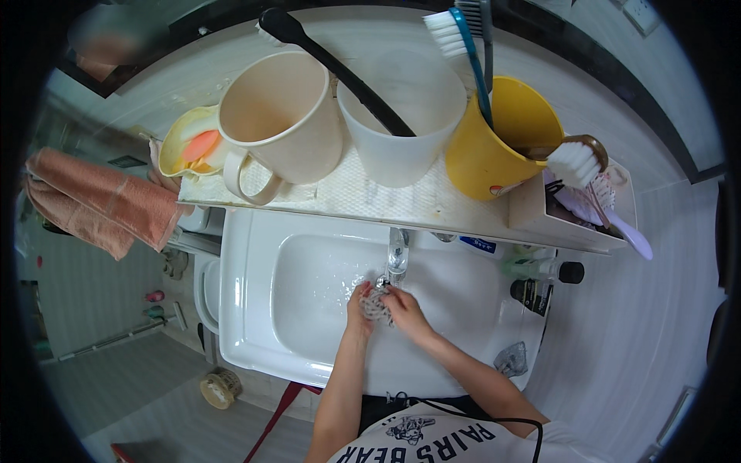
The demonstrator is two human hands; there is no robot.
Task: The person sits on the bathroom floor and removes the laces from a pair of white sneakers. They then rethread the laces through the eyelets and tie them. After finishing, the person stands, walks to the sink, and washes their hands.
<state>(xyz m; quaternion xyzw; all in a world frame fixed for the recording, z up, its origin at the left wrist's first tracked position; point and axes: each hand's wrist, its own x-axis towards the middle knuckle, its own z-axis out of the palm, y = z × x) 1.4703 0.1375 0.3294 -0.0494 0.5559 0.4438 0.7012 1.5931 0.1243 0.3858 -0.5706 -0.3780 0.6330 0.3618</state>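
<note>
Both hands are over the white washbasin (312, 301), close under the chrome faucet (398, 252). My left hand (360, 309) holds the left side of a bunched grey-white cloth (376, 307), whose exact kind I cannot tell. On its right side my right hand (405, 312) grips the same cloth with thumb and fingers. Water runs from the spout onto the cloth and hands, and droplets splash to the left in the bowl. A crumpled grey cloth or pouch (512, 359) lies at the basin's right front corner.
Above the basin's back edge, a shelf (359, 199) carries a beige mug (283, 121), a frosted cup (399, 150) with a black toothbrush across it, and a yellow cup (474, 156) with brushes. Bottles (532, 295) stand at the right. A pink towel (110, 197) hangs left.
</note>
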